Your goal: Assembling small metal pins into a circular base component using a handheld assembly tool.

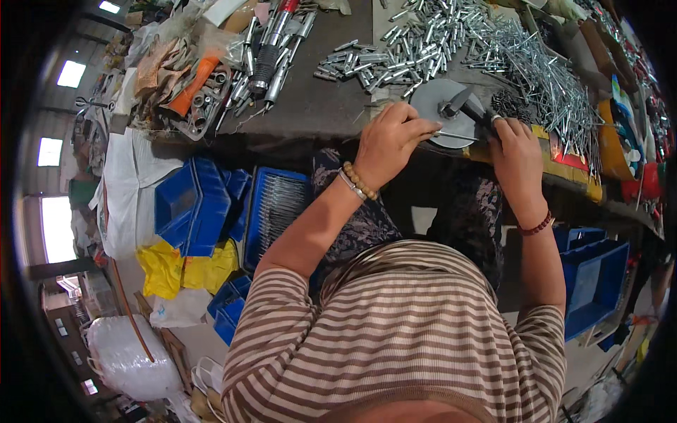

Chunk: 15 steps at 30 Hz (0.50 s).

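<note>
My left hand (388,144) is closed in a pinch on a thin metal rod (457,135), which points right across the near rim of a round grey metal disc (431,100). My right hand (518,158) is closed at the disc's right side, its fingers around the handle end of a dark hammer-like tool (467,106). That tool's head rests over or just above the middle of the disc. Whether the right fingers also touch the rod's far end is hidden. Beyond the disc lies a heap of short shiny metal sleeves (423,53); to its right is a pile of long thin metal pins (546,77).
On the bench's left lie a black-and-red power tool (266,60), an orange-handled tool (194,84) and a tray of sockets (201,106). Below stand blue bins (194,204), one holding metal rods (278,204), and another blue bin (596,282) at right. Yellow bags (187,271) lie left.
</note>
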Each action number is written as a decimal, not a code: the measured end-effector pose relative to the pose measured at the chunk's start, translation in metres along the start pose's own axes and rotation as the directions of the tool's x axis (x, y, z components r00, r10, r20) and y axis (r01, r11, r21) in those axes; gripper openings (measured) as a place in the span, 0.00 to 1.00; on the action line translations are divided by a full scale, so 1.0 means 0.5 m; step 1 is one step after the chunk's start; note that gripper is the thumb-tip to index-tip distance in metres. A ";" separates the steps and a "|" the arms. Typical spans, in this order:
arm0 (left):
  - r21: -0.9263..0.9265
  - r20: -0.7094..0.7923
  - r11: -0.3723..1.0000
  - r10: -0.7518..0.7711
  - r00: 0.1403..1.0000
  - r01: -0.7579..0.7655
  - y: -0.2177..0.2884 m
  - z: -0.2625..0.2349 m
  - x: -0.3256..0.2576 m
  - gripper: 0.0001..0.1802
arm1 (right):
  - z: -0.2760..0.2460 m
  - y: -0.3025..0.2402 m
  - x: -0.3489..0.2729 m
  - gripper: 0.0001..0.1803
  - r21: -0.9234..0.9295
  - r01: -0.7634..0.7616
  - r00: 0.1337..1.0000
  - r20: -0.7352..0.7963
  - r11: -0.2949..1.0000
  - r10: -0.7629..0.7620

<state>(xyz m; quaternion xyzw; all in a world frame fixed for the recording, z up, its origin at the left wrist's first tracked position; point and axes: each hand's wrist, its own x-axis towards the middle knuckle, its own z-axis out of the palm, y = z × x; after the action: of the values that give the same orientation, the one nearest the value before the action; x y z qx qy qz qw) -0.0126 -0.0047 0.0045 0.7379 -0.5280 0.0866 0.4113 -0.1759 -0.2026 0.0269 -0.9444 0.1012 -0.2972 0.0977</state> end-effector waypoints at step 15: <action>-0.195 0.120 0.968 -0.135 0.984 0.157 -0.022 -0.010 0.018 0.10 | -0.047 -0.087 -0.023 0.11 0.136 -0.046 0.999 -0.008 0.990 0.048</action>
<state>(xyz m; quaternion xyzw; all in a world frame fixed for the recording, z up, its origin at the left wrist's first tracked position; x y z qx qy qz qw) 0.0020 -0.0065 0.0070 0.7324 -0.4993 -0.0376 0.4614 -0.1926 -0.1606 0.0503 -0.9312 0.1034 -0.3062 0.1683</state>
